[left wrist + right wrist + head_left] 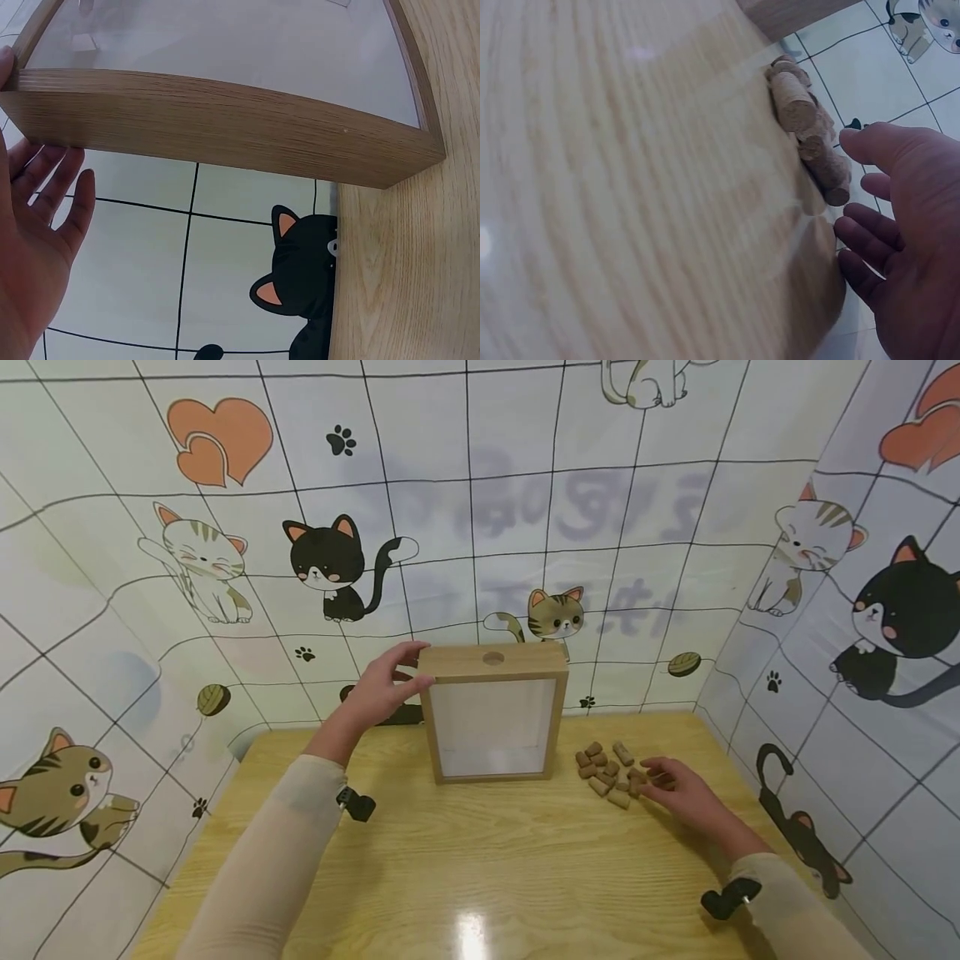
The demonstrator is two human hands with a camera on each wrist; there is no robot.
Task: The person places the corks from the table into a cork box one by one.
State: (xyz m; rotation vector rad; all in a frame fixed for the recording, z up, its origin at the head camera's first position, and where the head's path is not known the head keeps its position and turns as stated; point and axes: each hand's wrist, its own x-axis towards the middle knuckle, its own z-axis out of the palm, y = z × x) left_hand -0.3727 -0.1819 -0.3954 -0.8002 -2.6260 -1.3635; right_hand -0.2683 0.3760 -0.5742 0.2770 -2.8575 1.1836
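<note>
A wooden shadow box [491,727] with a clear front stands upright at the back of the table, a round hole in its top. My left hand [378,689] holds its upper left corner, thumb at the front edge and fingers behind. In the left wrist view the thumb is mostly cut off by the frame, and the fingers touch the box's side [225,120]. Right of the box lies a loose pile of wine corks [611,772]. My right hand [678,789] is at the pile's right edge, fingers loosely bent, with nothing seen in its grasp.
The light wooden table [465,852] meets a cloth wall [442,543] printed with cats and grid lines at the back. A similar wall [810,635] closes the right side. Small black cameras [356,804] are strapped to the wrists.
</note>
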